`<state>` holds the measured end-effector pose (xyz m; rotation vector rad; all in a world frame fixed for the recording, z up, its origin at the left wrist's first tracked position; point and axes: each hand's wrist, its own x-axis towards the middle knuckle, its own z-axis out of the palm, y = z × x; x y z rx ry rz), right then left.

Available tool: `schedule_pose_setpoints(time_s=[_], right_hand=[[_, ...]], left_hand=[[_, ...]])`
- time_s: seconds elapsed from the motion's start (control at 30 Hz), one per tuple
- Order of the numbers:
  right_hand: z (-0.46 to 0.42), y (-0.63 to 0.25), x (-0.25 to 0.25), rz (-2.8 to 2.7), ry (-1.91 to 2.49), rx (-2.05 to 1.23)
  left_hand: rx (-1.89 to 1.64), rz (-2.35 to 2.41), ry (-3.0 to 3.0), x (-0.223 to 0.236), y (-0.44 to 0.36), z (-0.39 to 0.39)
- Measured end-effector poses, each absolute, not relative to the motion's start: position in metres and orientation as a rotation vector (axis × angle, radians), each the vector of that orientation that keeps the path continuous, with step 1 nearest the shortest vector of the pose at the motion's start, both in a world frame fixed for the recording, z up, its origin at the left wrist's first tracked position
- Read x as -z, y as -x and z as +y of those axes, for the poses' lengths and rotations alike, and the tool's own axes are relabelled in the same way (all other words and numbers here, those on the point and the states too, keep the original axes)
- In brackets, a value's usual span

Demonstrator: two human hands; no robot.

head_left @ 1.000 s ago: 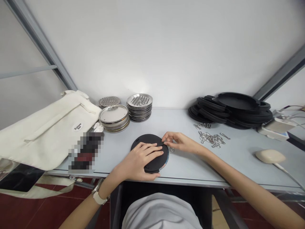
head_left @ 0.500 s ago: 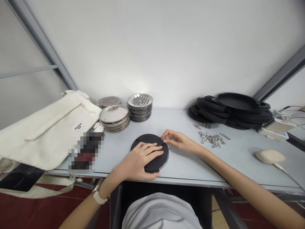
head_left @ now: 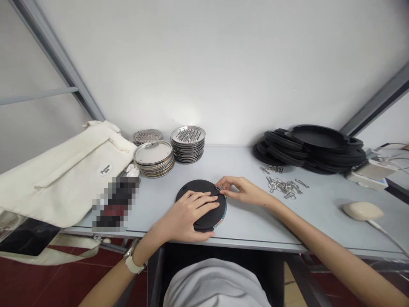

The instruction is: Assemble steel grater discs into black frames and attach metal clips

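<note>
A round black disc (head_left: pixel 198 189) lies flat on the grey table (head_left: pixel 243 221) in front of me. My left hand (head_left: pixel 187 215) rests on it with fingers spread flat, holding it down. My right hand (head_left: pixel 241 189) pinches a small metal ring clip (head_left: pixel 219 188) at the disc's right edge. A loose pile of the same metal clips (head_left: pixel 283 184) lies to the right of my right hand.
Stacks of metal discs (head_left: pixel 154 158) and perforated metal plates (head_left: pixel 188 143) stand at the back left. A heap of black discs (head_left: pixel 311 147) sits at the back right. A cream bag (head_left: pixel 64 175) lies left, a beige mouse (head_left: pixel 362 210) right.
My right hand has lifted the clip from beside the disc and brought it onto the disc's right edge. My left hand has stayed in place.
</note>
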<state>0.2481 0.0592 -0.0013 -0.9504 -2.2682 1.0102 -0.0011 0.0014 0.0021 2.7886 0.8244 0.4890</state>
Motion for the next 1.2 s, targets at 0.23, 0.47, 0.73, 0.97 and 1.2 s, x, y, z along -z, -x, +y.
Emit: schedule_pose_setpoints(time_s=[0.23,0.47,0.73,0.97,1.2], right_hand=[[0.0560,-0.2470,-0.0012,-2.316,0.948,-0.896],[0.0525,-0.2451,-0.0052,-2.352,0.938,-0.864],[0.0523,-0.2451,-0.0058,-2.359,0.933,-0.856],[0.0509,-0.2444,-0.0068,-2.377,0.938,-0.816],[0.0520,-0.2445,-0.0066,-2.369,0.942,-0.820]], left_hand=[[-0.500,0.819,-2.787,-0.0023,0.0013,0.0006],[-0.493,0.823,-2.791,-0.0025,0.0014,0.0007],[-0.497,0.826,-2.800,-0.0024,0.0018,0.0005],[-0.510,0.817,-2.804,-0.0020,0.0016,0.0006],[-0.503,0.812,-2.795,-0.0015,0.0020,0.0012]])
